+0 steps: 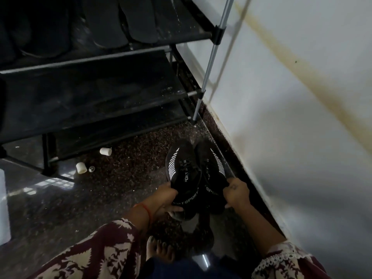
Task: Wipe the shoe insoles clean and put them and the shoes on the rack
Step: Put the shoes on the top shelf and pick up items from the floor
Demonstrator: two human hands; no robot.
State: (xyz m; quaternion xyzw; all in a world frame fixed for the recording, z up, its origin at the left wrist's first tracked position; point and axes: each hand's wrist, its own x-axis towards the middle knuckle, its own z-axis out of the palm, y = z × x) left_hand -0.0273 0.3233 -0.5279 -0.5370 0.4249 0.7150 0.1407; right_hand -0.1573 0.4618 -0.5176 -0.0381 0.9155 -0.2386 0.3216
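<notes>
Two black sport shoes with white stripes and lettering are held side by side above the floor, toes pointing away from me. My left hand [168, 200] grips the heel end of the left shoe [182, 174]. My right hand [236, 193] grips the heel end of the right shoe [213, 170]. The black shoe rack [104, 59] with metal poles stands ahead on the left. Dark insoles [138, 19] lie on its top shelf.
A white wall [291, 97] runs close on the right, with a dark skirting at floor level. Two small white caps [105, 151] lie on the speckled floor by the rack's foot. A white object [4, 208] stands at the left edge. My bare foot [160, 249] is below the shoes.
</notes>
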